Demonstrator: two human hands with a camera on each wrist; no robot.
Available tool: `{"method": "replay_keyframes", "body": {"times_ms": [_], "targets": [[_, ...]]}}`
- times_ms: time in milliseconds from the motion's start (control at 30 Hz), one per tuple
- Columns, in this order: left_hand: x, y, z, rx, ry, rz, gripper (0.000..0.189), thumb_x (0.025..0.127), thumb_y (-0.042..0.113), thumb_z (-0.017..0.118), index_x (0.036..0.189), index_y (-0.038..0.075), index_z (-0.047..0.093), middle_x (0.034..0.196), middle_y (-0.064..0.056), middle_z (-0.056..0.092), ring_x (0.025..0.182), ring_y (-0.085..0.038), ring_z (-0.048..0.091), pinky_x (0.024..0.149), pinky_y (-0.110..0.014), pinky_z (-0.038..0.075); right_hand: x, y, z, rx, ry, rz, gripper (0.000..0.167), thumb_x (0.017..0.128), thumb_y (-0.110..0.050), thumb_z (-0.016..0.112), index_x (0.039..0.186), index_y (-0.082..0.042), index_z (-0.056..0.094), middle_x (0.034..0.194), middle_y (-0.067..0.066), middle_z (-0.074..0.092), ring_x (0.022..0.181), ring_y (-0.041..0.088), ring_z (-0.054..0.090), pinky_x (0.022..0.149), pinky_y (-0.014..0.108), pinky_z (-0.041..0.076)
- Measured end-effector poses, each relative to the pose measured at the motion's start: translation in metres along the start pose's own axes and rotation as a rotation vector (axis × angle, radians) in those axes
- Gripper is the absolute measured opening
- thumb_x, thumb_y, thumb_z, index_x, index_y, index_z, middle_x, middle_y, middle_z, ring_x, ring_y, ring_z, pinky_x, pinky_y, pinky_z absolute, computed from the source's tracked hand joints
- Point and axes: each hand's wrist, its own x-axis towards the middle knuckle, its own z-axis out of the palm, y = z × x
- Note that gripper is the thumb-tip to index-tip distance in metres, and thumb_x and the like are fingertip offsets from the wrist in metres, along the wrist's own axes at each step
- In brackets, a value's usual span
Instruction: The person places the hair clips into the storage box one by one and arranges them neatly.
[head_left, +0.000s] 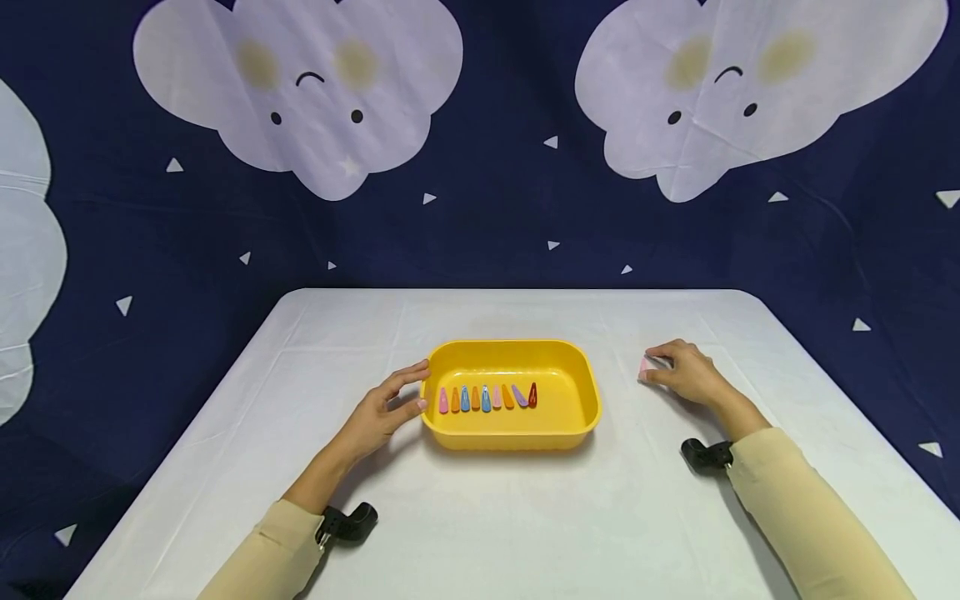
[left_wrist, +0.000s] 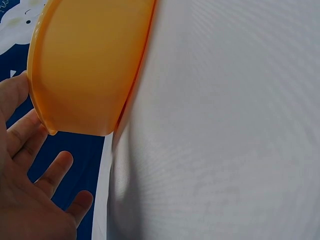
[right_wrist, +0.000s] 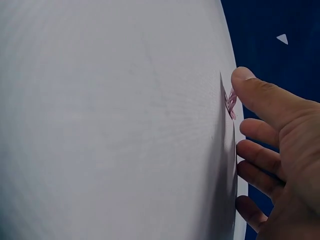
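A yellow plastic tray [head_left: 510,442] stands on the white table, with a row of several snap hair clips [head_left: 486,398] in pink, orange, blue, purple and red lying in it. My left hand [head_left: 386,410] rests at the tray's left end, thumb and fingertips against the rim and the other fingers loosely spread. Off to the right of the tray, my right hand [head_left: 686,372] is low over the table, its thumb and index finger closed about the two ends of a pink hair clip [head_left: 643,367]. In the right wrist view that clip [right_wrist: 231,104] shows partly beside the thumb tip.
The white-covered table [head_left: 510,525] stretches around the tray, with rounded far corners. Behind it hangs a dark blue cloth [head_left: 480,242] printed with clouds and small triangles. Black wrist cameras [head_left: 351,523] sit on both forearms, close above the tabletop.
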Motion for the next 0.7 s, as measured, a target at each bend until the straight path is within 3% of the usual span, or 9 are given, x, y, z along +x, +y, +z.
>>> {"method": "replay_keyframes", "body": {"times_ms": [367, 700], "targets": [[0.0003, 0.0007, 0.0003, -0.008, -0.002, -0.008, 0.045, 0.091, 0.022, 0.062, 0.133, 0.01, 0.052, 0.15, -0.006, 0.04, 0.143, -0.032, 0.028, 0.112, -0.063, 0.023, 0.0003, -0.0001, 0.0006, -0.003, -0.022, 0.022, 0.064, 0.081, -0.044, 0.07, 0.127, -0.002, 0.056, 0.133, 0.027, 0.047, 0.125, 0.047, 0.037, 0.099, 0.064, 0.025], [0.0002, 0.0001, 0.0007, -0.012, 0.001, -0.006, 0.045, 0.091, 0.022, 0.062, 0.133, 0.009, 0.052, 0.15, -0.006, 0.04, 0.143, -0.032, 0.028, 0.112, -0.063, 0.023, 0.0003, 0.0023, 0.001, -0.012, -0.045, 0.023, 0.061, 0.082, -0.039, 0.071, 0.129, -0.003, 0.055, 0.132, 0.025, 0.046, 0.126, 0.045, 0.037, 0.1, 0.062, 0.024]]}}
